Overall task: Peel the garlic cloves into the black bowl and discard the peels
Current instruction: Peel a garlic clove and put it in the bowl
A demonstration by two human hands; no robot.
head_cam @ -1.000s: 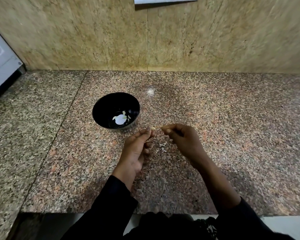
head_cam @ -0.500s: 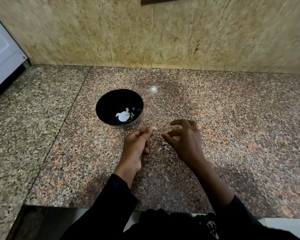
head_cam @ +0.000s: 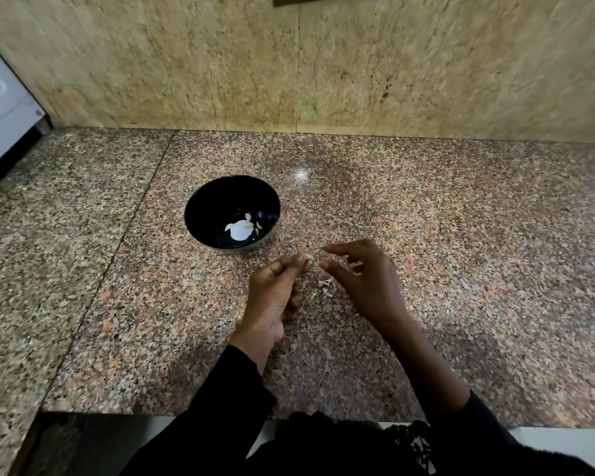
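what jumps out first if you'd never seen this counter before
The black bowl stands out on the speckled granite counter, with pale garlic pieces at its bottom. Just in front of it, the left hand pinches a garlic clove while the right hand hovers beside it, above a small scatter of peels.

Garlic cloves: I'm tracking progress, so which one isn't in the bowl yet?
The clove pinched in the left hand; the others lie inside the bowl.

right hand (head_cam: pixel 364 280) has parted from the small pale garlic clove (head_cam: pixel 309 256); a second ago its fingertips met the left hand's (head_cam: pixel 272 293) at the clove. right fingers (head_cam: pixel 337 248) now spread, loosely curled, blurred. view has shifted slightly. scattered whitish papery peels (head_cam: pixel 323 286) now more exposed between hands.
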